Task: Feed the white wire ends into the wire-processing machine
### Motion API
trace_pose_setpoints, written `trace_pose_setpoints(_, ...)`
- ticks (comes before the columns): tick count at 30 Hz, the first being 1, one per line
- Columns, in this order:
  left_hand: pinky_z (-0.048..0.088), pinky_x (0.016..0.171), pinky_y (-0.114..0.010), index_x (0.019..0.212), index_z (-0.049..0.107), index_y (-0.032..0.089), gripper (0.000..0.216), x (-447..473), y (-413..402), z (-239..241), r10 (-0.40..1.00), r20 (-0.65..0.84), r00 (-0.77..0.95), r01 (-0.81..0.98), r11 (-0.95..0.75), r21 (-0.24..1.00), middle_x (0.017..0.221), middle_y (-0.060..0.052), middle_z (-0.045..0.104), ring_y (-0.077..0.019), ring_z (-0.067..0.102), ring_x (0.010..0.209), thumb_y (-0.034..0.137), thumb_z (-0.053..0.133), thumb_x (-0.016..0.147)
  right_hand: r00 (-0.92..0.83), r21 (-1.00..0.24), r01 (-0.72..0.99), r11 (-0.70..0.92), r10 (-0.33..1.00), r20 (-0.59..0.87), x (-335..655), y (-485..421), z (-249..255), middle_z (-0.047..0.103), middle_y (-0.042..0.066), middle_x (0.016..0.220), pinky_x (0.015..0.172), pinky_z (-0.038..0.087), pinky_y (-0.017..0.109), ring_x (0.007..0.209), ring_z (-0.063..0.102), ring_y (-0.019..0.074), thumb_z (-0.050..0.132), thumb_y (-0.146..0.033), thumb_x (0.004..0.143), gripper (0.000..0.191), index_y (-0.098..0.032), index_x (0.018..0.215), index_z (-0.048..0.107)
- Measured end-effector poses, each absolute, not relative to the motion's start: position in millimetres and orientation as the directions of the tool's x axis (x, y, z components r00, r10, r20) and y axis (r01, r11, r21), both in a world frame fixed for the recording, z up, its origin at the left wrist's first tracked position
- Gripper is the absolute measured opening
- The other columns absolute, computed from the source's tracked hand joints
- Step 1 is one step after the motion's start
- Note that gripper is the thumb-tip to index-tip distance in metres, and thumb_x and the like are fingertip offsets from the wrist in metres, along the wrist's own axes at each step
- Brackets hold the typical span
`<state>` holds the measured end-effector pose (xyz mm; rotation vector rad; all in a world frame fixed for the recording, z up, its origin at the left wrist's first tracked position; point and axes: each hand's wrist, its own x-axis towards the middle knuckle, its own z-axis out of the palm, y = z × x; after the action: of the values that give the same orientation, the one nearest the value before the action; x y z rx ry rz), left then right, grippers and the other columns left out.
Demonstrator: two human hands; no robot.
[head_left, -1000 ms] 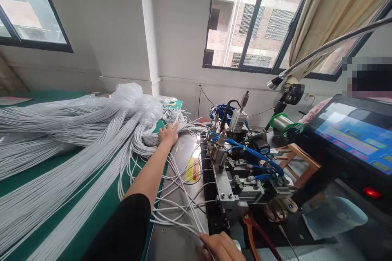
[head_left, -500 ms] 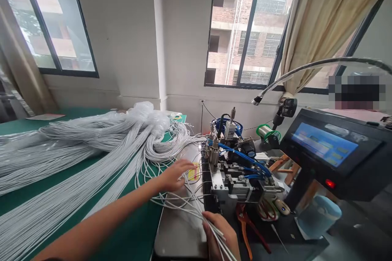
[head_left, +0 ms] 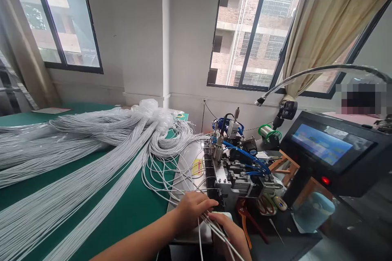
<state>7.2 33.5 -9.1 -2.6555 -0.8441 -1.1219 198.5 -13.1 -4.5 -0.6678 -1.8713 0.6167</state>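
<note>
Thin white cables (head_left: 216, 230) run in a loose bunch through my right hand (head_left: 234, 232), whose fingers are closed around them. Right beside it, my left hand (head_left: 193, 211) is curled over the same bunch, with its forefinger reaching toward the black rail. Its lower fingers are partly hidden. Both hands are just above the near end of a metal plate (head_left: 189, 162). Other cables loop from a pile (head_left: 171, 142) across the plate to the edge of a bench machine (head_left: 232, 171) with cylinders and blue tubes.
Long white cable bundles (head_left: 92, 179) lie over the green table (head_left: 143, 220) at left. On the right are orange-handled pliers (head_left: 245, 222), a solder spool (head_left: 269, 132), a control screen (head_left: 326, 142), a blue container (head_left: 315, 212) and a bendable lamp (head_left: 260, 101). A person sits behind the screen.
My left hand has come down and right, from over the plate to beside my right hand, closing on the cables. My right hand still holds them, slightly further right. The view has shifted a little.
</note>
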Motion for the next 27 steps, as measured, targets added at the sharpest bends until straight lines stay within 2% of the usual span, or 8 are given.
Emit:
trace_pose_setpoints(4,0.051,0.062,-0.025,0.116,0.057,0.019,0.026,4.6,19.6,-3.0,0.306,0.734,0.606,0.526,-0.847,-0.081,0.087,-0.005,0.068,-0.0143,0.064,0.07,0.023,0.044,0.094,-0.184,-0.802,0.151,0.578,0.814,0.552,218.6,-22.4,-7.6,0.074,0.006,0.086,0.066,0.057,0.025,0.07,0.07,0.0191,0.058,-0.032,0.09,0.02,-0.023,0.102,0.072)
trace_pose_setpoints(6,0.049,0.058,-0.024,0.121,0.055,0.017,0.03,5.4,13.2,0.5,0.283,0.72,0.634,0.539,-0.829,-0.15,0.081,-0.004,0.066,-0.0131,0.061,0.064,0.019,0.04,0.095,0.033,-0.869,0.092,0.486,0.871,0.491,226.7,-27.9,-8.8,0.073,0.006,0.079,0.056,0.054,0.023,0.059,0.065,0.0158,0.062,-0.032,0.088,0.018,-0.02,0.098,0.072)
trace_pose_setpoints(9,0.046,0.054,-0.024,0.127,0.049,0.013,0.034,10.6,5.4,2.6,0.32,0.691,0.648,0.581,-0.795,-0.176,0.073,-0.002,0.062,-0.0131,0.058,0.059,0.015,0.037,0.096,0.355,-0.894,-0.031,0.448,0.841,0.409,231.9,-34.0,-8.6,0.07,0.006,0.078,0.047,0.048,0.021,0.056,0.06,0.013,0.065,-0.034,0.087,0.017,-0.018,0.09,0.071)
trace_pose_setpoints(11,0.046,0.056,-0.025,0.125,0.05,0.012,0.033,14.6,1.0,2.4,0.388,0.683,0.618,0.637,-0.757,-0.146,0.073,-0.003,0.061,-0.0145,0.059,0.062,0.017,0.034,0.097,0.343,-0.9,-0.004,0.435,0.846,0.408,228.1,-36.4,-5.3,0.069,0.005,0.075,0.047,0.047,0.022,0.054,0.058,0.012,0.065,-0.032,0.087,0.017,-0.017,0.09,0.07)
trace_pose_setpoints(14,0.045,0.058,-0.027,0.117,0.055,0.012,0.029,17.0,-3.1,2.0,0.452,0.671,0.588,0.68,-0.725,-0.108,0.075,-0.004,0.062,-0.0158,0.059,0.065,0.02,0.035,0.098,0.146,-0.9,0.164,0.403,0.893,0.426,213.3,-37.4,3.3,0.07,0.006,0.076,0.05,0.049,0.024,0.054,0.058,0.0124,0.061,-0.031,0.089,0.019,-0.016,0.091,0.071)
trace_pose_setpoints(18,0.042,0.056,-0.025,0.108,0.059,0.016,0.022,12.8,-2.4,2.5,0.427,0.681,0.595,0.643,-0.762,-0.084,0.073,-0.001,0.062,-0.013,0.058,0.063,0.021,0.04,0.097,-0.083,-0.872,0.291,0.394,0.918,0.387,199.0,-35.9,11.7,0.074,0.007,0.087,0.062,0.052,0.026,0.069,0.066,0.0164,0.061,-0.03,0.088,0.017,-0.019,0.092,0.074)
trace_pose_setpoints(22,0.037,0.051,-0.024,0.106,0.059,0.019,0.019,8.3,2.7,3.1,0.366,0.718,0.593,0.6,-0.795,-0.091,0.063,0.004,0.057,-0.0105,0.055,0.055,0.026,0.043,0.098,0.149,-0.919,0.259,0.297,0.928,0.342,206.5,-34.4,4.7,0.074,0.008,0.091,0.057,0.05,0.025,0.067,0.063,0.016,0.066,-0.034,0.084,0.018,-0.018,0.083,0.074)
trace_pose_setpoints(27,0.036,0.053,-0.026,0.094,0.06,0.018,0.019,6.9,8.5,1.3,0.401,0.701,0.589,0.629,-0.772,-0.087,0.06,0.003,0.056,-0.0116,0.054,0.055,0.024,0.042,0.097,0.442,-0.95,0.239,0.202,0.848,0.292,215.9,-30.9,-12.4,0.073,0.008,0.087,0.053,0.048,0.026,0.062,0.059,0.0156,0.069,-0.04,0.081,0.027,-0.015,0.091,0.074)
